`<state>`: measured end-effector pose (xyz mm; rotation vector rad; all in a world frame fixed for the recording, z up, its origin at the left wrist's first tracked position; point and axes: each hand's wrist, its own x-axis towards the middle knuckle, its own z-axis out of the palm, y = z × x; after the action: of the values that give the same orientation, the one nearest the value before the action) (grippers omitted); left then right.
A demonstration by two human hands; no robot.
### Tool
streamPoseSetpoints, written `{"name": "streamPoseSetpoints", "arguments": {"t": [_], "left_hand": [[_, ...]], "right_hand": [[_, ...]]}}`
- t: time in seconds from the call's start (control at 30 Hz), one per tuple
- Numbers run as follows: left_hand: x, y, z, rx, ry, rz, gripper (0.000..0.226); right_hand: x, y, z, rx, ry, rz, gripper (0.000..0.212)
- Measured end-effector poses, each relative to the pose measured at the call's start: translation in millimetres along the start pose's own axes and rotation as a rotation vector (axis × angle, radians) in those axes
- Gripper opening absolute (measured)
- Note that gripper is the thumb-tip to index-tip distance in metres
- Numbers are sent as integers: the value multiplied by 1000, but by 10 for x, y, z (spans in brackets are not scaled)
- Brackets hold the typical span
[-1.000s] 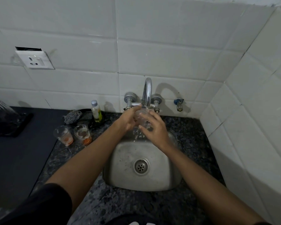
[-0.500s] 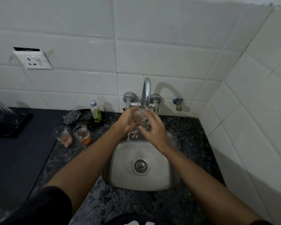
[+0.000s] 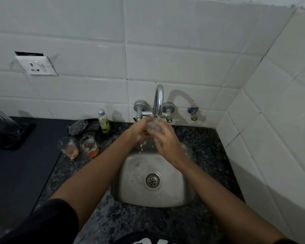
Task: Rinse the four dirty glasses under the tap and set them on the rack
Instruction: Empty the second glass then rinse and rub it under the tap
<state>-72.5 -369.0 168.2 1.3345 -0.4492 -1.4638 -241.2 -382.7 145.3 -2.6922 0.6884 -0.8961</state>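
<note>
A clear glass [image 3: 153, 126] is held under the running tap [image 3: 158, 101] above the steel sink [image 3: 153, 194]. My left hand [image 3: 139, 130] grips it from the left and my right hand [image 3: 165, 140] wraps it from the front right; water drips from them into the basin. Two dirty glasses with orange residue [image 3: 69, 147] [image 3: 89, 146] stand on the counter left of the sink. One upturned glass [image 3: 0, 118] sits on the black rack [image 3: 11, 138] at the far left. Another glass [image 3: 185, 148] shows partly behind my right wrist, at the sink's right rim.
A small bottle of yellow-green liquid [image 3: 103, 121] and a grey scrubber [image 3: 77, 127] sit by the back wall. A dark mat [image 3: 16, 173] covers the left counter. Tiled walls close in behind and on the right; a socket [image 3: 36, 66] is on the wall.
Both hands have stayed under the tap, shifting slightly round the glass as water runs over it. The glasses on the counter have not moved.
</note>
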Motion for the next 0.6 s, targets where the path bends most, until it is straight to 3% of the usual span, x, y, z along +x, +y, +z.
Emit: {"name": "streamPoseSetpoints", "arguments": {"t": [0.07, 0.27, 0.37, 0.43, 0.53, 0.6], "left_hand": [[-1, -7, 12, -17, 14, 47, 27], [-69, -37, 42, -116, -68, 155, 33], [-72, -54, 56, -102, -75, 220, 29], [-76, -87, 59, 10, -8, 312, 28], [-78, -192, -19, 414, 95, 531, 35], [-53, -259, -156, 604, 57, 630, 47]], "right_hand": [[3, -27, 7, 191, 18, 175, 59], [82, -12, -1, 560, 87, 616, 68], [73, -7, -13, 840, 71, 872, 54], [55, 29, -2, 925, 106, 900, 44], [11, 73, 9, 954, 129, 908, 43], [-3, 67, -14, 930, 126, 908, 47]]}}
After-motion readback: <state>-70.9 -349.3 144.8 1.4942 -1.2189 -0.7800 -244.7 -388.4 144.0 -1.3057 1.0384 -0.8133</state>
